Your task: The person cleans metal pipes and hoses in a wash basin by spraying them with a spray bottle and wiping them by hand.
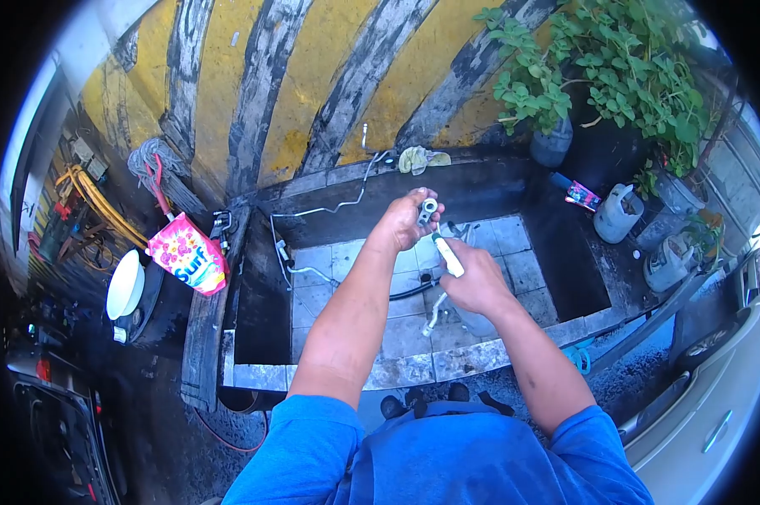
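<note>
Over the tiled basin, my left hand is closed around a small metal fitting with a round open end facing up. My right hand grips a white-handled tool, its narrow tip pointing up toward the fitting. Whether the tip touches the metal I cannot tell. Below my hands, a black hose and a short metal pipe piece lie in the basin. A thin bent metal tube runs along its left and back sides.
On the left ledge stands a pink Surf detergent bag, near a white bowl and a mop head. A yellowish cloth lies on the back ledge. Potted plants and a cut plastic jug are at right, a car lower right.
</note>
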Demonstrator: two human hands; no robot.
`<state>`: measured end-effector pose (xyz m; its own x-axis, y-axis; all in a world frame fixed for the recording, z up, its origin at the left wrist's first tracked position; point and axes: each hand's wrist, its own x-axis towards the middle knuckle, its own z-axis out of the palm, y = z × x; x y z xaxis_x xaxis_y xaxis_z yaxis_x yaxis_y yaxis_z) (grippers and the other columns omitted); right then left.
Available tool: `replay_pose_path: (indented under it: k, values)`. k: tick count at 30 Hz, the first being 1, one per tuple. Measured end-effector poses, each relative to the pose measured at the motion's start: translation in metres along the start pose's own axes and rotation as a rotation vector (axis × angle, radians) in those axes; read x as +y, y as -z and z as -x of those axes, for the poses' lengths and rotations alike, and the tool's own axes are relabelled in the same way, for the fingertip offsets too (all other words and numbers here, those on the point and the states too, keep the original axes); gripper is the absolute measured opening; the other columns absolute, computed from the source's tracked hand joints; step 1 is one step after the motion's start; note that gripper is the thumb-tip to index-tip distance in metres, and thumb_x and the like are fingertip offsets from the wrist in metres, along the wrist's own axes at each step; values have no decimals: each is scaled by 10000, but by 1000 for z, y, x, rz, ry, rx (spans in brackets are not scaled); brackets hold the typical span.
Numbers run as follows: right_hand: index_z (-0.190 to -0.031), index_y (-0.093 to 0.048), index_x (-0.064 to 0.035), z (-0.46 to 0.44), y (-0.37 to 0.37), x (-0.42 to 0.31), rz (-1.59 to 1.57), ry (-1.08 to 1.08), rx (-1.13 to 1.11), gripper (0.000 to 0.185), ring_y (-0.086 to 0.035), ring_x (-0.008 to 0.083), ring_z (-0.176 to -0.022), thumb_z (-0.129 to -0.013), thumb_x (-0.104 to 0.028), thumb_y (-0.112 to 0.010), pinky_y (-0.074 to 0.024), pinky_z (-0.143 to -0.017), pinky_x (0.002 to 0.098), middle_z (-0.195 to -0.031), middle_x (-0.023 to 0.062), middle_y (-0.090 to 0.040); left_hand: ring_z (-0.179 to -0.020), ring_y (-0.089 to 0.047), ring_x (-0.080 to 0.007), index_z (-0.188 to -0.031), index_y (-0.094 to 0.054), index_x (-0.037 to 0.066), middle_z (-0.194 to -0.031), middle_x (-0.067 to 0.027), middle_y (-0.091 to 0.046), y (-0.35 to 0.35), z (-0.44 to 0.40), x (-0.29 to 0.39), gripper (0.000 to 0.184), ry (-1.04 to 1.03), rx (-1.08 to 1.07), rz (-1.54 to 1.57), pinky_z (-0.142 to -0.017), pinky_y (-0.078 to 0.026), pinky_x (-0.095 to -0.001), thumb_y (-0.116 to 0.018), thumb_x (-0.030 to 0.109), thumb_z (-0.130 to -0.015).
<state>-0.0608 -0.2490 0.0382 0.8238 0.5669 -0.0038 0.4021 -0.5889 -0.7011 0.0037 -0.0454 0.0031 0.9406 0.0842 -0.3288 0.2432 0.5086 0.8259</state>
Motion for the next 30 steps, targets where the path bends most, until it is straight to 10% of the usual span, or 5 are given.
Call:
replay_pose_path:
  k: [12,16,21,30]
  values:
    - [-1254,-635,-27,16,9,30,13,-16,97,519,-680,431,-938,-743,-118,-644,-521,-843,480,-981,224,-721,-850,-588,-188,-1298,-500,119,-1015,-67,-592,-10,-25,-45,261,-127,-94,-1,-736,-508,-365,-470,268,-1087]
    - [-1252,-632,-34,20,7,40,-4,-15,89,515,-673,434,-971,-745,-124,-640,-518,-871,490,-1008,239,-714,-1015,-692,-289,-1352,-384,105,-1148,-201,-626,-3,-21,-59,337,-205,-146,-322,-777,-581,-379,-455,26,-1032]
    - [-1296,-618,-47,26,6,39,28,-65,-59,550,-660,437,-1045,-755,-142,-641,-511,-925,505,-1061,256,-705,-748,-730,-252,-1275,-409,72,-907,-180,-702,0,-15,-75,276,-201,6,-540,-588,-574,-363,-455,12,-1010]
    - [-1266,-626,-36,25,2,44,-52,-58,-75,526,-657,436,-1050,-751,-143,-638,-511,-921,507,-1076,257,-700,-1154,-618,-276,-1361,-460,96,-1323,-197,-584,36,-8,-87,460,-55,-323,1,-999,-530,-422,-613,24,-933]
